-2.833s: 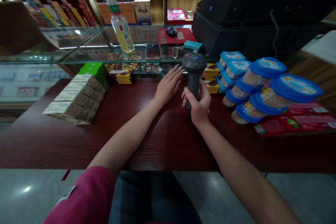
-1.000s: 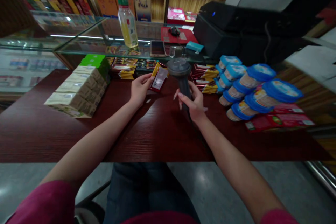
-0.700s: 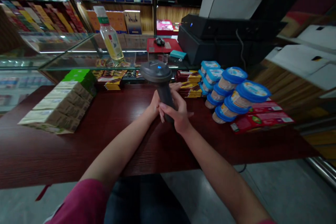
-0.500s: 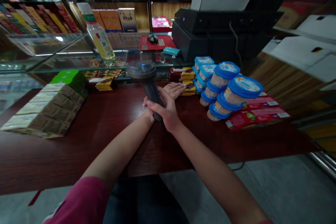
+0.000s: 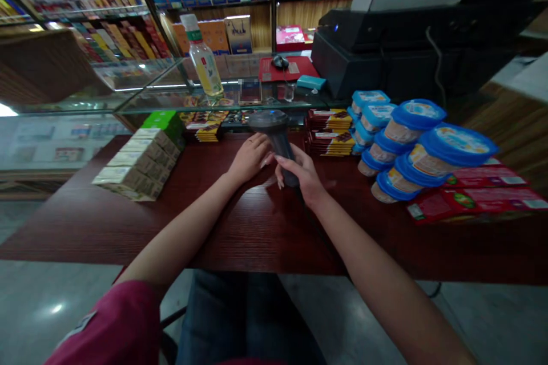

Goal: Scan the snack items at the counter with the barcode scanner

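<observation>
My right hand (image 5: 302, 174) is closed round the handle of a dark grey barcode scanner (image 5: 274, 128), which stands upright with its head pointing away from me. Just left of it, my left hand (image 5: 248, 158) rests palm down on the dark red wooden counter (image 5: 214, 217), its fingers loosely bent and nothing visible in them; the fingertips almost touch the scanner. Stacks of chocolate bars (image 5: 329, 125) lie just beyond the scanner to the right, and another stack of them (image 5: 208, 125) lies to the left.
Blue-lidded tubs (image 5: 419, 142) are piled at the right over flat red packets (image 5: 471, 199). A row of pale and green boxes (image 5: 141, 159) lies at the left. Behind, a glass case carries a bottle (image 5: 204, 63), a mouse (image 5: 280, 61) and a black till (image 5: 385, 51).
My left hand held a chocolate bar up to the scanner, laid it on the right stack, then drew back empty beside the scanner. The scanner has sunk lower.
</observation>
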{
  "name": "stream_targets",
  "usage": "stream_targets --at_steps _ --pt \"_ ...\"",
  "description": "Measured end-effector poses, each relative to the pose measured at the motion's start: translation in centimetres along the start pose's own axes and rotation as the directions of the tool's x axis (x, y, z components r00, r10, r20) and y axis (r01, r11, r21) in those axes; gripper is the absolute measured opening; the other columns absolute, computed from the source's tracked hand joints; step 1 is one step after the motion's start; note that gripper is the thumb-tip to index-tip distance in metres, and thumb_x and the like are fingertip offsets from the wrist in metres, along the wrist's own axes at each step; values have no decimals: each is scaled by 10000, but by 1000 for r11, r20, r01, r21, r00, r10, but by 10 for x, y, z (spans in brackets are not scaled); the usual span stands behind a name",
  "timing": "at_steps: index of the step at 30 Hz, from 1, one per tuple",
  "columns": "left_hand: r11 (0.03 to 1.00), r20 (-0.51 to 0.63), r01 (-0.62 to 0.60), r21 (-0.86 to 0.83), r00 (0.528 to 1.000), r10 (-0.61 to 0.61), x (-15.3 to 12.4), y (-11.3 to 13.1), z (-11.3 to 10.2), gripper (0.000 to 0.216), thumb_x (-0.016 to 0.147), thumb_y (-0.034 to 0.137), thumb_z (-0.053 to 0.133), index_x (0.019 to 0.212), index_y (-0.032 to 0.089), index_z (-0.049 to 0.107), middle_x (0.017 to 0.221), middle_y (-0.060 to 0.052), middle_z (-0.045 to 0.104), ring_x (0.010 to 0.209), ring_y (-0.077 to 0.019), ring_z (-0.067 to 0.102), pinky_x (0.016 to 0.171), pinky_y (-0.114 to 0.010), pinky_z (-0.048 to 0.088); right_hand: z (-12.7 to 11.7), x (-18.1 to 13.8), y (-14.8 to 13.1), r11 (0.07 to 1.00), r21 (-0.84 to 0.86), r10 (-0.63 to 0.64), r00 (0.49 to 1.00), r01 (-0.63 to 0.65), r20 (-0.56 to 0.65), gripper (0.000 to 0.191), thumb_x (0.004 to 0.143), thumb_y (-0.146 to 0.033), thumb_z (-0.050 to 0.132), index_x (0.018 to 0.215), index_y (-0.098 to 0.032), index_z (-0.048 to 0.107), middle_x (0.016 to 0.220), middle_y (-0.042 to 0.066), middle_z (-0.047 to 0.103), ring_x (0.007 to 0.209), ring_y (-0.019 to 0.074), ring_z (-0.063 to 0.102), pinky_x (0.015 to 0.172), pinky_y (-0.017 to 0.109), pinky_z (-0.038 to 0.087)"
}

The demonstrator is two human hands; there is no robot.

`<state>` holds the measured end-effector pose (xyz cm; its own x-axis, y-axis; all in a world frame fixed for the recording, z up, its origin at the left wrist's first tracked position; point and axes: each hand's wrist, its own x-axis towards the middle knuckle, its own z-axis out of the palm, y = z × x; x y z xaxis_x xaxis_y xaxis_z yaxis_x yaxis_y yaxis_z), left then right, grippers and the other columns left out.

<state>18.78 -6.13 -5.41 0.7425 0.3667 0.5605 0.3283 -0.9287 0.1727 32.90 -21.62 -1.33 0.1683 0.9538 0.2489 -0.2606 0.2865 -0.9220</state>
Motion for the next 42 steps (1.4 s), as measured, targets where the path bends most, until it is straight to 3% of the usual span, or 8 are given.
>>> stream_targets --at_steps 5,8,11,18,23,27,36,42 --pt "970 -110 229 85 970 -219 -56 -88 -66 611 1002 135 441 1608 152 523 1691 -169 524 1642 -274 414 1372 -540 336 8 -8 -1 984 70 157 981 -165 111 426 830 -503 854 1073 -205 670 1035 72 814 511 91 552 437 249 479" --pt "929 -217 369 35 910 -354 -73 -124 -76 684 970 96 417 1649 159 473 1760 -148 425 1681 -247 334 1391 -521 282 13 -11 5 968 55 238 962 -247 133 454 812 -503 863 1099 -203 680 1059 81 815 514 97 557 441 260 483" --pt "892 -267 450 -44 855 -444 -76 -141 -71 649 960 86 439 1591 184 559 1713 -123 503 1661 -248 379 1379 -530 302 17 -13 11 967 -10 256 960 -256 114 440 800 -483 872 1079 -197 686 1114 105 815 536 103 575 471 275 495" --pt "902 -315 432 -25 852 -417 -72 -112 -82 264 996 265 654 1184 305 834 1313 -57 821 1346 -289 701 1325 -541 362 21 -12 23 960 -272 70 998 -69 -8 570 797 -417 928 1263 -239 653 1134 94 823 649 159 661 581 328 578" --pt "832 -363 448 -327 754 -548 -65 -77 -82 263 1012 350 711 1193 223 853 1207 -70 854 1112 -253 800 1020 -339 588 26 -3 31 913 -408 42 990 17 135 629 805 -453 926 1326 -234 650 1106 109 838 1025 292 807 939 486 655" --pt "686 -239 448 -573 710 -663 -58 -73 -67 203 970 346 784 1072 200 882 1094 -64 873 996 -246 823 898 -321 620 27 -2 27 887 -462 136 960 -8 246 618 805 -449 935 1329 -242 681 1101 106 845 1048 314 824 1032 533 639" --pt "605 -163 448 -658 700 -696 -58 -80 -51 211 941 369 798 1032 199 885 1025 -64 876 925 -246 811 792 -318 623 24 -1 23 890 -452 179 953 -51 245 538 818 -416 927 1286 -266 708 1030 84 851 903 300 814 775 469 670" --pt "593 -132 444 -672 716 -686 -58 -81 -51 197 918 323 814 1035 178 877 1034 -90 870 962 -258 806 862 -355 643 23 -2 26 920 -376 204 957 -115 205 580 789 -451 944 1286 -273 703 1047 82 845 667 222 718 503 340 538"
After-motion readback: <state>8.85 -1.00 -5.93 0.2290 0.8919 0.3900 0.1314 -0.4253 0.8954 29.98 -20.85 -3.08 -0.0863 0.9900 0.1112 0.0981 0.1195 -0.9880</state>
